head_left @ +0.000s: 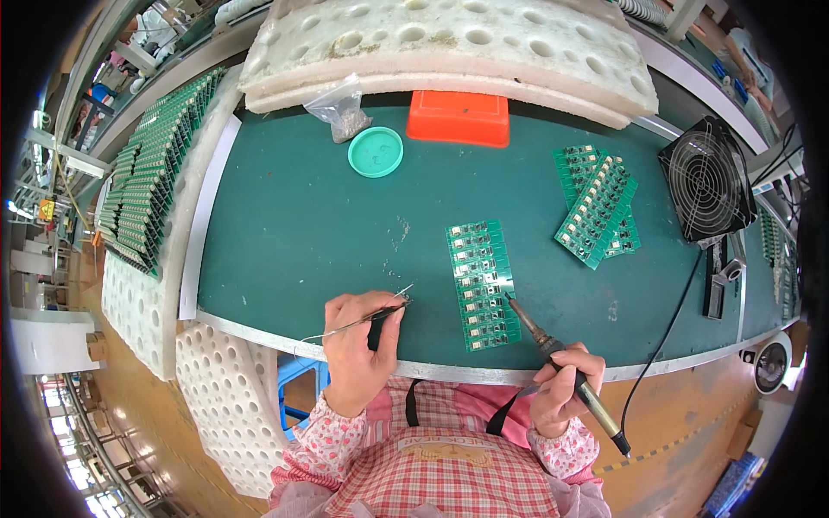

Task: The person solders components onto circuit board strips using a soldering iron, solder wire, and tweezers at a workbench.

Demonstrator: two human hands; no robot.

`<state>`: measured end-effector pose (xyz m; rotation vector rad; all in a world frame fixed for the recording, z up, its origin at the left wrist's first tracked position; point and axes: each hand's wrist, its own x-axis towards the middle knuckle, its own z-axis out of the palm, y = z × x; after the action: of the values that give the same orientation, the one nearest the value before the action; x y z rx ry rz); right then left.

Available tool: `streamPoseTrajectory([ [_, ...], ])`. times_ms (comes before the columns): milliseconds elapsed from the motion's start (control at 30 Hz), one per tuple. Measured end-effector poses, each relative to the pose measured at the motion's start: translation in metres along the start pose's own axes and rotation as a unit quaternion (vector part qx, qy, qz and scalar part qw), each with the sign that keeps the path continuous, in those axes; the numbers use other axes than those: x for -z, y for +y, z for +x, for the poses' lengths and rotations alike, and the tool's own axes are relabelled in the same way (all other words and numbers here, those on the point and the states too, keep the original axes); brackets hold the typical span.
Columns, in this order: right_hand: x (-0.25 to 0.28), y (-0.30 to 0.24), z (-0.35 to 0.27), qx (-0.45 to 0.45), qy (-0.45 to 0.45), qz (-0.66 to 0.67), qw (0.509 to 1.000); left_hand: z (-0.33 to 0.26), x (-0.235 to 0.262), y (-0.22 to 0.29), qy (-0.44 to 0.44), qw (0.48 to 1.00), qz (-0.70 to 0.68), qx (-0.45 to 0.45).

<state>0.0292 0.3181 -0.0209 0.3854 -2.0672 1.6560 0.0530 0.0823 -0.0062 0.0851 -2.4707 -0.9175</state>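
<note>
My left hand (352, 358) pinches a thin solder wire (332, 333) and what looks like a pair of dark tweezers (381, 313), tips pointing up and right over the mat. In my right hand (563, 387) is a soldering iron (598, 406), its fingers wrapped round the handle. The iron's tip meets or hovers over the right edge of a green circuit board panel (477, 269); contact is hard to tell. That panel lies flat between my hands, lined with rows of small white and dark components.
Several similar board panels (596, 211) lie stacked at the right, near a black fan (710, 181). At the back are a red tray (458, 118), a green round lid (376, 152) and a plastic bag (345, 114). Upright boards (151, 181) fill white foam on the left.
</note>
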Motion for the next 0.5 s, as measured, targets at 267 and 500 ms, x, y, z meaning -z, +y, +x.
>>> streamPoseTrajectory([
  [267,0.0004,0.0028,-0.0015,0.008,0.005,-0.006,1.0,0.0018,-0.0008,0.0003,-0.011,0.999,0.017,-0.027],
  [500,0.0008,0.0025,-0.0019,0.004,0.004,-0.001,1.0,0.0024,-0.003,0.0027,-0.015,0.999,0.023,-0.024],
])
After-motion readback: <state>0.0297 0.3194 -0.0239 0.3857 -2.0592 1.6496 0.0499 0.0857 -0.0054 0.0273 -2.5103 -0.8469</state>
